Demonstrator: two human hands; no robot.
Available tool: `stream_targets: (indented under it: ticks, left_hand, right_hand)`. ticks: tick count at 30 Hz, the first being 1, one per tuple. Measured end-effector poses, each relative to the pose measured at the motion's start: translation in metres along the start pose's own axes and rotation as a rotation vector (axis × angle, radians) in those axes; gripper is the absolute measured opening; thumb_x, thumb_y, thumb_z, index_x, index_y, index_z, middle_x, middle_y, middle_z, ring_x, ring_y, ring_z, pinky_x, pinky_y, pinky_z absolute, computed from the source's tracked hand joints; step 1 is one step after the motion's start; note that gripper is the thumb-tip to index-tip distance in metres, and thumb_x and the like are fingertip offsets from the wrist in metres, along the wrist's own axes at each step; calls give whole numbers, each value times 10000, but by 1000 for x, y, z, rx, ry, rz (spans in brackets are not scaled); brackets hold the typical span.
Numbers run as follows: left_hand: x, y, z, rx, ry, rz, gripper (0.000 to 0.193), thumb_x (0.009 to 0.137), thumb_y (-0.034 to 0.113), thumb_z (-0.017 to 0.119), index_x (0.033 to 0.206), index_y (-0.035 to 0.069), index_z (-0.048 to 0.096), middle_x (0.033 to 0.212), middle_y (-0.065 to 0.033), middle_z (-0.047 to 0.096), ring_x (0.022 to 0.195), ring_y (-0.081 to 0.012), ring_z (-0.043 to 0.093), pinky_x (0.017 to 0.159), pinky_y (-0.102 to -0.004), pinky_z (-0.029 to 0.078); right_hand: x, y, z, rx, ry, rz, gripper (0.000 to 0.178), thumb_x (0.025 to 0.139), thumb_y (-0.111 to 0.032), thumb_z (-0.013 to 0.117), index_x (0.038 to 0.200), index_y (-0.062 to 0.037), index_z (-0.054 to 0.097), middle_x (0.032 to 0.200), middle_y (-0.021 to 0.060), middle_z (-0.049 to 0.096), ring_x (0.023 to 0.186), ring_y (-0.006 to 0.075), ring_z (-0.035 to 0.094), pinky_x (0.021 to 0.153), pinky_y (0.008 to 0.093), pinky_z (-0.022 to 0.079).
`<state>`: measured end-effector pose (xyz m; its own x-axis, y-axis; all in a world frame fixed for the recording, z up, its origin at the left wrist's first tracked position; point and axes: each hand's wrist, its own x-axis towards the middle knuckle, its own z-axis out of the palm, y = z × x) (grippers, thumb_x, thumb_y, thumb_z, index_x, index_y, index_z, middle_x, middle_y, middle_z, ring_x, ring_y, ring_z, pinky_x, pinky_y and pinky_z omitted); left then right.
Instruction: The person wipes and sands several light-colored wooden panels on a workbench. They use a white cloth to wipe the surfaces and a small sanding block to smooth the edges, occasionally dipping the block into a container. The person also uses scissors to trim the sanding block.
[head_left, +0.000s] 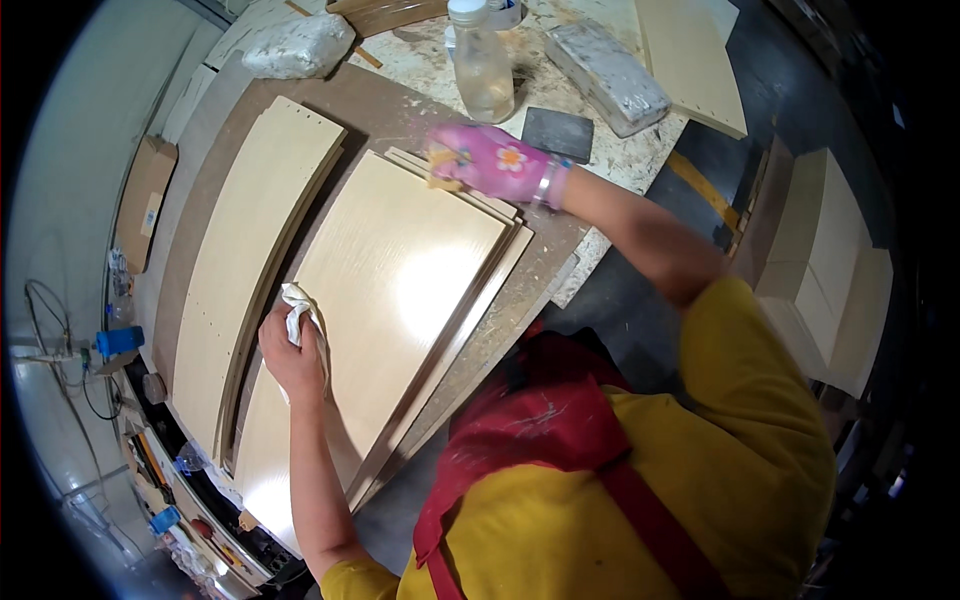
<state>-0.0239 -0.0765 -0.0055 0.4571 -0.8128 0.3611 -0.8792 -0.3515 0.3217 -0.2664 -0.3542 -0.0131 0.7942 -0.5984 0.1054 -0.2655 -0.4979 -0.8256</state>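
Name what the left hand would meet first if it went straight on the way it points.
Probably the edge of the left panel stack, just ahead of the left hand; relative heights are unclear.

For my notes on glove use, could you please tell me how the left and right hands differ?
The left hand is bare; the right hand wears a pink, flowered glove. The left holds a white cloth, the right a yellowish item, too blurred to identify. Both are at the panels.
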Motion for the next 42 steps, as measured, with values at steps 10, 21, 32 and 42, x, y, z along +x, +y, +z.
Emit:
stream_targets:
  ticks: [10,21,32,42]
  left_hand:
    - [1,2,0,-1,-8,-9,203,814,123,605,987,18,601,952,-138,618,911,-321,551,805,-401,430]
    - [-2,-2,1,-5,7,-31,220,806,125,616,999,21,607,972,-141,622,936,-325,551,823,-411,430]
    - [0,0,3,-28,4,-24,232,853,171,599,1033,26,613,961,-129,622,918,-300,565,817,-385,436]
    - [-1,2,-2,-47,-9,-39,206,839,167,603,993,30,605,976,-128,626,942,-318,547,832,-401,423]
  right_hand:
    - [26,-12,-7,-89,-97,-39,367,886,-288,554,1164,-51,517,966,193,630,858,322,621,762,388,481]
    - [30,3,6,-75,-98,-62,329,909,-343,515,1075,-58,528,903,138,625,835,268,612,764,366,476]
    - [-123,-40,-23,251,252,300,264,850,-187,607,1071,-53,557,876,109,629,794,232,610,736,317,483]
    - [-134,-59,53,-214,304,4,264,849,-209,642,1065,-94,544,1025,114,633,799,311,659,657,362,534]
